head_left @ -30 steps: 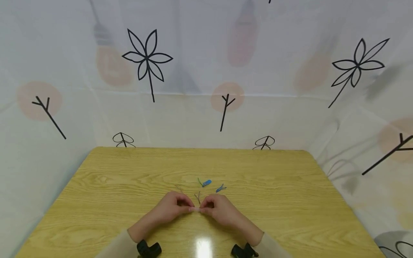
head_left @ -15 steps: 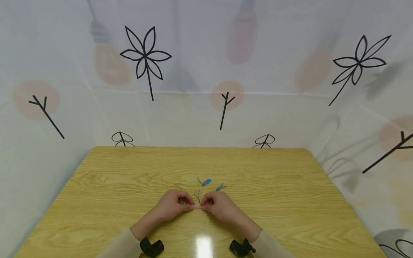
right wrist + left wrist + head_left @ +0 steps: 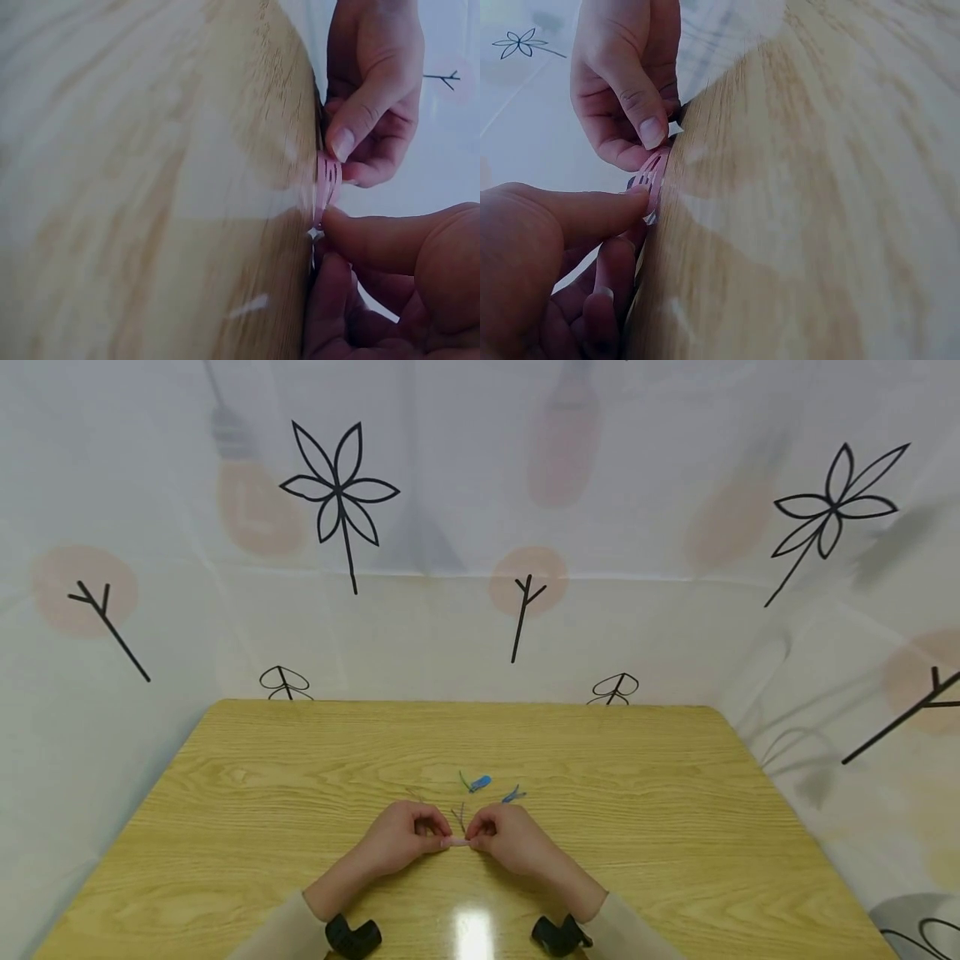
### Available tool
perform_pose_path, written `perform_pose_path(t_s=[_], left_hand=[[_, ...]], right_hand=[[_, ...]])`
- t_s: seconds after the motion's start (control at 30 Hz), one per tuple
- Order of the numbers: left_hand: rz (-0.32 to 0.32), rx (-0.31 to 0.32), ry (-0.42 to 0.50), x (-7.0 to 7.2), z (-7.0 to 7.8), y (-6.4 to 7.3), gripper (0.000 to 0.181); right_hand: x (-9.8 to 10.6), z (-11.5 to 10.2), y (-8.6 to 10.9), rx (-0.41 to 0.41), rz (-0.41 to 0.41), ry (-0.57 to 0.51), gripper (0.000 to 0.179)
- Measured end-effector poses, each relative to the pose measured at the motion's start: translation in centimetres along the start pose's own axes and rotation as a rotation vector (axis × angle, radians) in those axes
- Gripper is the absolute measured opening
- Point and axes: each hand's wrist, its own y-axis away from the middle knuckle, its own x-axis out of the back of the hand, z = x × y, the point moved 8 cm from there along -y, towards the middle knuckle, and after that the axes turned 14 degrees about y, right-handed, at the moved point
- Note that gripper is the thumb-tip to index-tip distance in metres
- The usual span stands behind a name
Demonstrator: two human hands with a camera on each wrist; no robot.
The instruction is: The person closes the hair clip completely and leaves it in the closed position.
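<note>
Looked like the holding step tbh, left hand (image 3: 397, 841) and right hand (image 3: 516, 841) each pinched closed on the pink strip (image 3: 328, 178) between them, so next probably called for a light, even touch.

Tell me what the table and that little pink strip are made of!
The table: wood or a wood-look covering, with a glossy finish; it has brown grain lines and mirrors the light brightly.
The pink strip: perhaps bendy plastic or rubber, fairly smooth; it looks bowed and has dark lines, but the picture is too blurry to be sure.
</note>
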Motion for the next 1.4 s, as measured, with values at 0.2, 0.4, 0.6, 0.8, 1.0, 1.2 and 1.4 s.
perform_pose_path(t_s=[0.2, 0.4, 0.6, 0.8, 1.0, 1.2, 1.4], left_hand=[[-0.011, 0.011, 0.027, 0.0, -0.1, 0.0, 0.006], [-0.034, 0.032, 0.051, 0.1, -0.3, -0.2, 0.007], [-0.055, 0.035, 0.09, -0.1, 0.0, -0.2, 0.008], [-0.038, 0.054, 0.114, 0.1, -0.2, -0.2, 0.008], [-0.013, 0.053, 0.113, 0.3, -0.1, -0.3, 0.011], [0.024, 0.032, 0.094, 0.6, 0.2, -0.4, 0.013], [0.05, 0.018, 0.104, 0.7, 0.5, -0.4, 0.015]], right_hand=[[-0.2, 0.7, 0.0, -0.03, -0.007, -0.027, 0.008], [-0.1, 1.4, 0.0, -0.067, 0.012, -0.074, 0.004], [0.2, 1.8, -0.1, -0.111, 0.057, -0.14, 0.006], [0.5, 1.3, -0.3, -0.118, 0.09, -0.085, 0.01], [0.4, 1.0, -0.8, -0.137, 0.091, -0.049, 0.015], [0.5, 0.8, -1.1, -0.134, 0.096, 0.006, 0.015], [0.5, 0.7, -1.2, -0.137, 0.099, 0.001, 0.007]])
